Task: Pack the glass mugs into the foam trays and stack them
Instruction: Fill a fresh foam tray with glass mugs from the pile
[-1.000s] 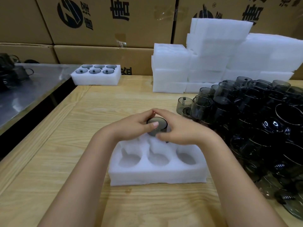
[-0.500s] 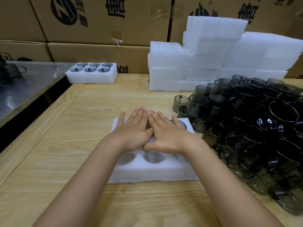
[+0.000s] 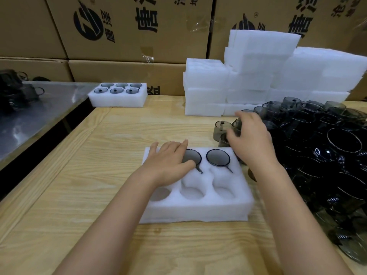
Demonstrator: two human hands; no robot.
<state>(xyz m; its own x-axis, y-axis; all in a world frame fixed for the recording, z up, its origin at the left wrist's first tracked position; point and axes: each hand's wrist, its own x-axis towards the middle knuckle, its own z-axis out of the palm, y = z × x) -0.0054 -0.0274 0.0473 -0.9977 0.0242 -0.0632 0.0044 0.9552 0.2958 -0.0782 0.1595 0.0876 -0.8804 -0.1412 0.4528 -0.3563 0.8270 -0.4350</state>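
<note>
Head view: two glass mugs point(image 3: 218, 157) are sitting in the six-well foam tray point(image 3: 198, 209), the left hand point(image 3: 168, 161) lying flat on it. The right hand point(image 3: 252, 139) is curling round one loose mug point(image 3: 236, 125).

Wooden table point(image 3: 79, 195): one foam tray point(image 3: 198, 211) at centre, with pockets in two rows. Bearings are taken from it, twelve o'clock toward the back wall.
- Back row: a mug point(image 3: 193, 156) in the middle pocket, a second mug point(image 3: 218, 157) in the right pocket.
- Left hand point(image 3: 168, 161): flat on the tray's eleven o'clock corner, touching the middle mug.
- Heap of mugs point(image 3: 327, 155): two to four o'clock, just beside the tray.
- Right hand point(image 3: 252, 139): over the heap's near edge at one o'clock, grip unclear.
- Stacks of foam trays point(image 3: 258, 76): twelve to one, behind the heap.
- Filled tray point(image 3: 119, 100): eleven, at the table's far left corner.
- Metal table point(image 3: 39, 108): nine to ten, beside the wooden one.
- Cartons point(image 3: 129, 36): stacked behind everything.
</note>
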